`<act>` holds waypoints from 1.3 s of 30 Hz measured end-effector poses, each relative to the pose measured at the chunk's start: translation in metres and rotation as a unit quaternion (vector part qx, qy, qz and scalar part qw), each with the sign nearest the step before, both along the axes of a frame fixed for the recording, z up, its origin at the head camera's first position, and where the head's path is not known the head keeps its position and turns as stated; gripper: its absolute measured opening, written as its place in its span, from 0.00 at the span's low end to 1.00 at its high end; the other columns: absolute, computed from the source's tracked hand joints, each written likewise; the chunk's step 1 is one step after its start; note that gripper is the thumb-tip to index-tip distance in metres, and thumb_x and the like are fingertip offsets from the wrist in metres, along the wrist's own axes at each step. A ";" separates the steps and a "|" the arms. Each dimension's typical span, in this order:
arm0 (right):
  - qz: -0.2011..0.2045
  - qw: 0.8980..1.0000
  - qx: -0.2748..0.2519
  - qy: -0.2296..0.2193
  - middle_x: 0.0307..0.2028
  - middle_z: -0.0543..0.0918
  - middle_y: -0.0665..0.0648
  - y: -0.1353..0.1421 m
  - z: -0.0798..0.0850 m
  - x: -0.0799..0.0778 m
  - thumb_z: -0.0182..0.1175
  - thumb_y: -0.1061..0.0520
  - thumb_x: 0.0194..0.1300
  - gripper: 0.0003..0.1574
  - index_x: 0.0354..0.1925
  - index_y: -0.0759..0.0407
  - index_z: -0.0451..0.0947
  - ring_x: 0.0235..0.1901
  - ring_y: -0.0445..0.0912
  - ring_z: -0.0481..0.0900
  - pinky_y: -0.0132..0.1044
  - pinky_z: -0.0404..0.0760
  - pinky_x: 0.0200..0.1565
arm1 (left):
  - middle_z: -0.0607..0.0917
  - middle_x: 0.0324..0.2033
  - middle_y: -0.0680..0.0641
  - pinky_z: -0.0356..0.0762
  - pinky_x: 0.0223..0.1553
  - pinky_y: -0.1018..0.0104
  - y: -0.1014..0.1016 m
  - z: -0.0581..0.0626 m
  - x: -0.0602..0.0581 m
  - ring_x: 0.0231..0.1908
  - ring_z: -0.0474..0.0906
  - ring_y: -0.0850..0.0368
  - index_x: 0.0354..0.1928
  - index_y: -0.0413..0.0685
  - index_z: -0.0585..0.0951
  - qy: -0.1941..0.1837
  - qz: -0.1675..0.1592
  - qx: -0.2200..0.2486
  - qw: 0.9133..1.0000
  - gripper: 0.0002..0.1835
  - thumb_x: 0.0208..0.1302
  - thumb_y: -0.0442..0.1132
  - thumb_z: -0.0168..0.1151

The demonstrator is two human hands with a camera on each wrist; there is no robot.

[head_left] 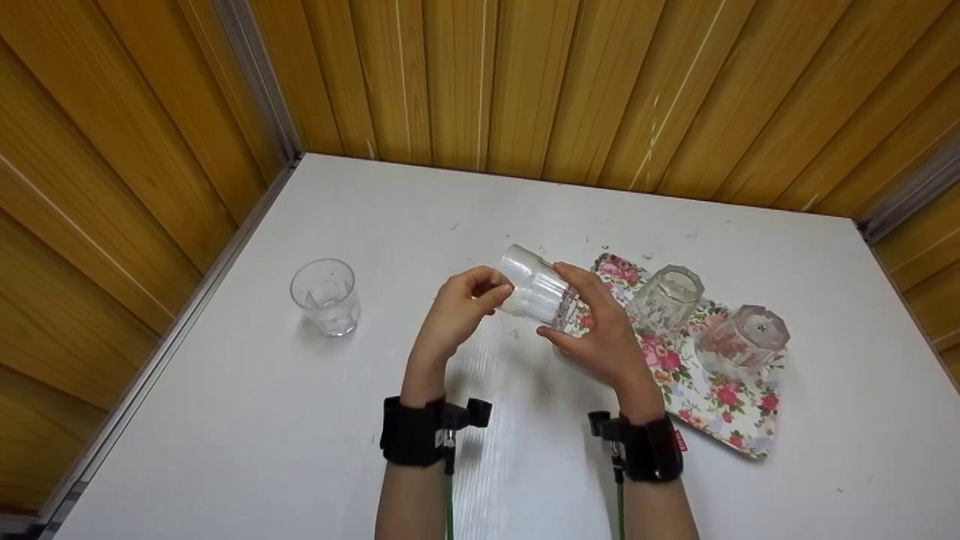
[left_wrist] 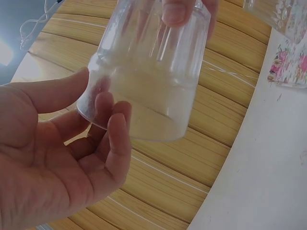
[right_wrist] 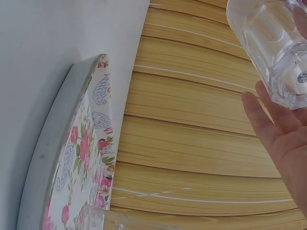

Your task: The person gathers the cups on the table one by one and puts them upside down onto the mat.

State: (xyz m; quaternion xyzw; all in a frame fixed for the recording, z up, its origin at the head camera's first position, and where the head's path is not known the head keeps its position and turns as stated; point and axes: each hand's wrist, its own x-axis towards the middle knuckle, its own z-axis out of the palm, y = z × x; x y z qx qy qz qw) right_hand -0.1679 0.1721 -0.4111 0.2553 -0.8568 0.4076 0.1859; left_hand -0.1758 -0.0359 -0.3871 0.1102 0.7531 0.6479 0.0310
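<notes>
A clear drinking glass (head_left: 534, 289) is held tilted above the table, its mouth toward the left and its faceted base toward the right. My right hand (head_left: 600, 330) grips it near the base, thumb on the near side and fingers on the far side. At the rim, my left hand (head_left: 461, 311) pinches the glass between thumb and curled fingers. The left wrist view shows the left thumb (left_wrist: 62, 93) against the glass wall and fingertips by the rim. In the right wrist view, a small round label shows on the glass's base (right_wrist: 300, 76).
Two upside-down glasses (head_left: 667, 296) (head_left: 742, 337) stand on a floral tray (head_left: 701, 420) at the right. Another glass (head_left: 326, 296) stands upright on the white table (head_left: 247, 420) at the left. Wood-patterned panels (head_left: 525, 90) enclose the table's back and sides.
</notes>
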 end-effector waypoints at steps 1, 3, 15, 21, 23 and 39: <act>0.000 1.000 0.000 0.005 0.58 0.70 0.52 0.000 0.000 0.000 0.74 0.55 0.42 0.50 0.63 0.48 0.63 0.55 0.47 0.69 0.47 0.72 0.50 | 0.77 0.31 0.48 0.76 0.38 0.59 0.000 0.000 0.000 0.31 0.72 0.58 0.38 0.39 0.78 -0.002 0.003 0.000 1.000 0.08 0.62 0.38 0.57; 0.000 1.000 0.001 0.013 0.59 0.70 0.53 0.000 0.000 0.000 0.74 0.55 0.42 0.50 0.63 0.49 0.63 0.56 0.48 0.69 0.48 0.71 0.51 | 0.77 0.31 0.48 0.77 0.39 0.59 0.000 0.000 0.000 0.31 0.73 0.57 0.39 0.39 0.78 -0.004 0.008 0.000 1.000 0.08 0.62 0.37 0.57; -0.004 0.999 0.003 0.035 0.62 0.68 0.54 0.002 0.003 0.001 0.73 0.56 0.43 0.50 0.63 0.53 0.62 0.61 0.49 0.65 0.46 0.69 0.56 | 0.78 0.34 0.41 0.78 0.39 0.60 0.001 0.003 0.002 0.34 0.77 0.50 0.46 0.37 0.76 -0.007 0.025 -0.006 1.000 0.12 0.62 0.35 0.57; -0.013 0.999 -0.003 0.042 0.60 0.69 0.53 0.003 0.005 0.002 0.74 0.55 0.41 0.50 0.63 0.52 0.63 0.59 0.47 0.66 0.46 0.70 0.54 | 0.80 0.37 0.43 0.75 0.36 0.67 -0.001 -0.002 -0.002 0.37 0.75 0.55 0.43 0.39 0.78 0.011 0.049 -0.032 0.998 0.10 0.61 0.35 0.57; -0.017 0.999 -0.002 0.045 0.60 0.69 0.54 0.003 0.006 0.003 0.74 0.54 0.41 0.50 0.63 0.52 0.63 0.59 0.47 0.67 0.47 0.70 0.53 | 0.80 0.37 0.44 0.74 0.35 0.68 -0.001 -0.002 -0.002 0.35 0.75 0.55 0.41 0.40 0.78 0.010 0.056 -0.036 0.998 0.09 0.61 0.36 0.57; -0.008 0.997 -0.024 0.067 0.59 0.70 0.55 0.003 0.008 0.005 0.74 0.57 0.40 0.51 0.62 0.56 0.63 0.58 0.46 0.67 0.37 0.67 0.56 | 0.80 0.35 0.42 0.79 0.35 0.65 0.000 -0.003 -0.002 0.30 0.80 0.53 0.40 0.38 0.78 -0.004 0.035 -0.035 0.999 0.08 0.62 0.35 0.57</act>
